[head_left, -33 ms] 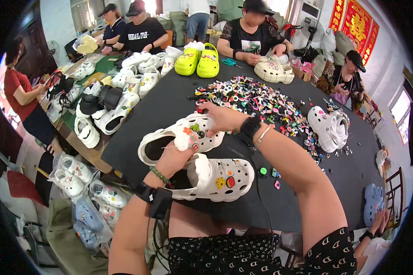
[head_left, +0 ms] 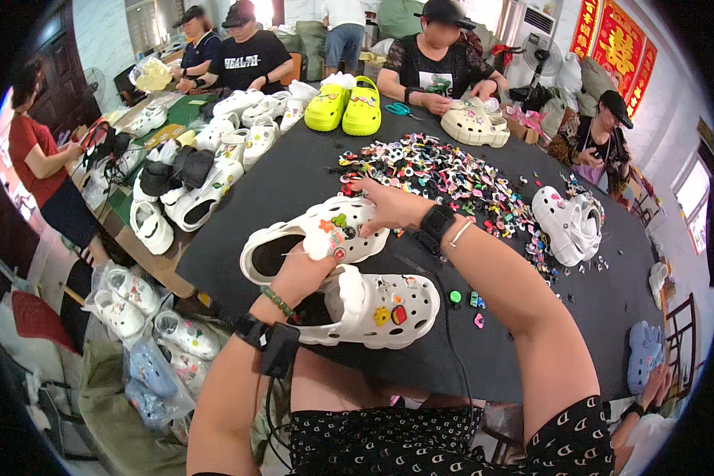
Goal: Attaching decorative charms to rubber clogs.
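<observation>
Two white clogs decorated with small charms lie side by side on the black table point(head_left: 246, 186). My left hand point(head_left: 303, 274) grips the farther white clog point(head_left: 325, 216) at its near side, by the foot opening; its fingertips are hidden. Over the toe of the same clog is my right hand point(head_left: 382, 208), thumb on the upper beside the charms and fingers round the far edge. Flower, cactus and round charms sit on that upper. Nearer to me, the other white clog point(head_left: 373, 313) rests untouched, with a yellow flower charm and a red one on it.
A pile of colourful charms point(head_left: 444, 178) spreads beyond my right hand. A white pair point(head_left: 565, 226) stands right, a lime-green pair point(head_left: 345, 105) and teal scissors point(head_left: 401, 110) at the back. Finished-looking clogs crowd the left table point(head_left: 206, 182). A black cable point(head_left: 452, 349) crosses the tabletop. Co-workers sit around.
</observation>
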{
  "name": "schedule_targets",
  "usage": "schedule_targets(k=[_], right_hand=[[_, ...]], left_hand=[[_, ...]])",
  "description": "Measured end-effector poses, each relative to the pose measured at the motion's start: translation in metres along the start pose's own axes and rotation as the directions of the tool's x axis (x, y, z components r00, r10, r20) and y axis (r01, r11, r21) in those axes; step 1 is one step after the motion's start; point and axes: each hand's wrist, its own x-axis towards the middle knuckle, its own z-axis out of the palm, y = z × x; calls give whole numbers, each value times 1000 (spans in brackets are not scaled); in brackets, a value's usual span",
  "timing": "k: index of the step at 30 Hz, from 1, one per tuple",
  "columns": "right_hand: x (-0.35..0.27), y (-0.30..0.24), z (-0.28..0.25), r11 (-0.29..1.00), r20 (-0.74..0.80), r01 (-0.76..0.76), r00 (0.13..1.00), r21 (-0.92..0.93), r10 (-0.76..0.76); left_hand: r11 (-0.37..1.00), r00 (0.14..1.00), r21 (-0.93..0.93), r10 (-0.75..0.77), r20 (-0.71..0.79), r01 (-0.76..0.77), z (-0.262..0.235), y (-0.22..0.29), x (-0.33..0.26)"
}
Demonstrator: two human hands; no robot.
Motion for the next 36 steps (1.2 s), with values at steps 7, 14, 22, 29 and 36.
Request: schedule_targets(k=[7, 14, 22, 29, 36], right_hand=[[-7, 6, -4, 989, 78, -65, 995, 133, 55], [-5, 17, -14, 985, 153, -42, 988, 169, 16], [-3, 10, -3, 983, 58, -104, 994, 148, 96], [8, 15, 19, 986, -135, -20, 990, 167, 43], [14, 25, 31, 999, -300, -36, 954, -20, 28]], left_hand=[[980, 990, 144, 137, 32, -140, -1, -16, 4], [941, 978, 267, 207, 33, -208, 2, -4, 2], [963, 996, 254, 80, 36, -87, -1, -3, -2], [974, 989, 175, 139, 56, -146, -1, -9, -4], [997, 1000, 76, 2, 29, -4, 1, 2, -3]])
